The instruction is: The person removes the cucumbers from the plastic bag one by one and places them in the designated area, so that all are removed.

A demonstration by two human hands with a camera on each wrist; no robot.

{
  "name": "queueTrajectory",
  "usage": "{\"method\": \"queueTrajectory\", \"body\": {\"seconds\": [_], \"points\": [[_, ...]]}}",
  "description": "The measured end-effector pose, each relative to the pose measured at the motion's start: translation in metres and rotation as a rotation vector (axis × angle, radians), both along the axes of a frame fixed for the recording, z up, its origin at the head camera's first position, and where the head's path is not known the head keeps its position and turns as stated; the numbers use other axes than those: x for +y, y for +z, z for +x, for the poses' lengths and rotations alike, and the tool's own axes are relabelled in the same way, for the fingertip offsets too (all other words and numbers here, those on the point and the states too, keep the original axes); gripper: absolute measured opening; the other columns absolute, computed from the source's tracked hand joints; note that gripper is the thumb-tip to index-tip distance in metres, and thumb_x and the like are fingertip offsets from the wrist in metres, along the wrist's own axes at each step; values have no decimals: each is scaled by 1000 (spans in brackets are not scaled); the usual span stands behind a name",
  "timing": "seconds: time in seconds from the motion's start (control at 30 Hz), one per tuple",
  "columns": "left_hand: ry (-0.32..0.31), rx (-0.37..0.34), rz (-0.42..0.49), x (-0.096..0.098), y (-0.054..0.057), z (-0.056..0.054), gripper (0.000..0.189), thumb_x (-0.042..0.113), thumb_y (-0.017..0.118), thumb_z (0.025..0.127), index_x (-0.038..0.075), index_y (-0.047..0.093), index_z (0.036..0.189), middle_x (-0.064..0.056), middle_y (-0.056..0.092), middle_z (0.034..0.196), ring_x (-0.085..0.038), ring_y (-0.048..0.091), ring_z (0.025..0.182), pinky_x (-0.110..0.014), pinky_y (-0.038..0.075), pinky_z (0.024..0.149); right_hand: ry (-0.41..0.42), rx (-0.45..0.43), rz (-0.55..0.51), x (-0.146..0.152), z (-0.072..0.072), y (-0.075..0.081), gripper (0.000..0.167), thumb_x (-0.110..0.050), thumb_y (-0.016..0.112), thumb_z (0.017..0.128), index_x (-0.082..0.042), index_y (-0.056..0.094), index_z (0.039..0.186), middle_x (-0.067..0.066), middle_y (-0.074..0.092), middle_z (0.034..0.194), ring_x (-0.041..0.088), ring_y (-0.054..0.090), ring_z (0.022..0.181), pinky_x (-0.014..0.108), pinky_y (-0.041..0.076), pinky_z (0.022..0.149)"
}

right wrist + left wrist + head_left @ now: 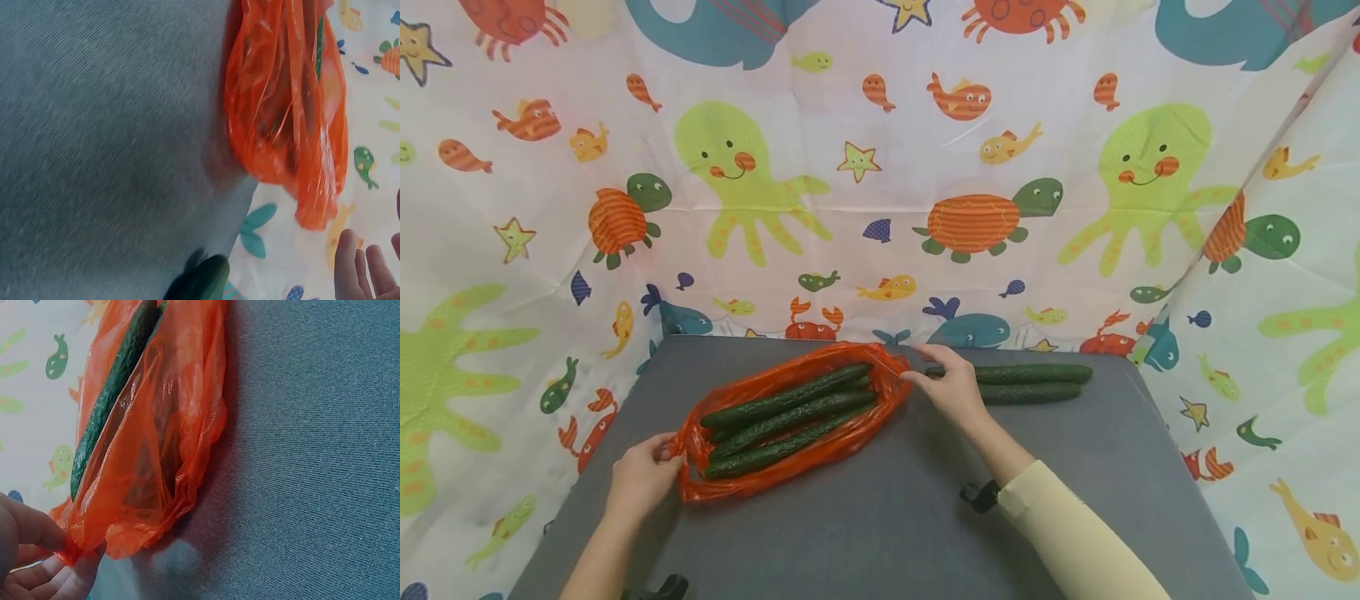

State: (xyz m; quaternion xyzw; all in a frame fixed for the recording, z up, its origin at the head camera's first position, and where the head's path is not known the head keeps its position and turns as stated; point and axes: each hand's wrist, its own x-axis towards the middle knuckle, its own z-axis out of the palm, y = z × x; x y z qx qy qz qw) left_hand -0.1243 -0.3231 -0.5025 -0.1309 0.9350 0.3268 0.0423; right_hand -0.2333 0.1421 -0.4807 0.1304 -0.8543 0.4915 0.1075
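Note:
A translucent orange-red plastic bag (842, 446) lies slantwise on the table, its top open along its length. Several dark green cucumbers (790, 417) rest inside it, side by side. My left hand (643, 479) pinches the bag's near left end between thumb and fingers; the gathered plastic (78, 534) shows in the left wrist view. Beside the far right end is my right hand (953, 387), its fingers extended. In the right wrist view a gap separates those fingers (347, 262) from the bag's twisted end (315, 212).
Two more cucumbers (1037, 372) lie together at the back right, partly behind my right hand. The grey tabletop (850, 533) meets a patterned sea-animal curtain (865, 208) at the back and sides. Dark straps (980, 497) sit at both wrists.

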Motion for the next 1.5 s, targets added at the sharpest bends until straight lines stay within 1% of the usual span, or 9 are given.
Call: {"method": "queueTrajectory", "body": {"seconds": [0.2,0.33,0.53,0.7,0.87,1.03,1.1,1.23,1.5], "points": [[15,-1,17,2,-1,2,49,19,62,96,-6,55,137,-26,69,116,-40,66,103,-44,56,71,55,14,-3,-16,-1,1,49,-28,83,82,-20,70,129,3,67,131,23,64,117,41,58,78],[15,0,19,2,-1,2,48,19,62,95,-5,56,137,-25,69,114,-37,68,100,-40,55,68,97,19,12,-26,-1,1,51,-28,83,82,-14,70,129,3,68,129,23,62,122,48,55,92],[-2,22,26,2,-3,2,47,17,61,95,-6,56,135,-25,70,112,-34,70,95,-34,54,63,160,14,55,-44,1,1,49,-29,84,82,-15,71,127,0,68,128,20,62,123,41,54,97],[3,23,30,2,-3,1,47,18,61,95,-6,56,136,-24,70,112,-32,71,94,-32,53,62,189,19,59,-60,3,0,48,-28,85,81,-20,71,127,-3,69,128,18,62,124,43,49,104],[23,15,18,1,-2,0,48,20,63,95,-5,56,136,-25,69,112,-34,69,96,-33,53,62,223,19,54,-74,5,2,48,-26,85,81,-19,71,127,-1,69,129,17,62,122,40,52,100],[23,20,11,0,-4,1,47,18,63,95,-6,57,135,-25,69,111,-34,70,95,-32,53,61,255,-33,71,-85,4,2,45,-27,83,83,-20,71,127,3,67,134,17,67,108,38,57,81],[16,24,13,0,-5,0,46,17,63,95,-6,57,135,-25,69,111,-33,70,95,-32,53,61,271,-57,74,-90,3,1,45,-26,82,84,-20,71,127,4,66,135,18,67,110,41,57,83],[4,27,18,-1,-7,-1,46,17,62,96,-6,57,135,-24,69,111,-32,70,94,-32,53,61,287,-105,74,-99,-1,-3,45,-24,82,84,-20,71,127,3,64,137,20,58,129,48,48,105],[1,25,14,0,-5,-3,45,18,63,96,-4,58,135,-23,70,111,-33,69,97,-32,52,63,294,-136,115,-117,-12,-15,47,-30,81,85,-24,70,130,-2,60,143,19,53,135,44,46,108]]}}
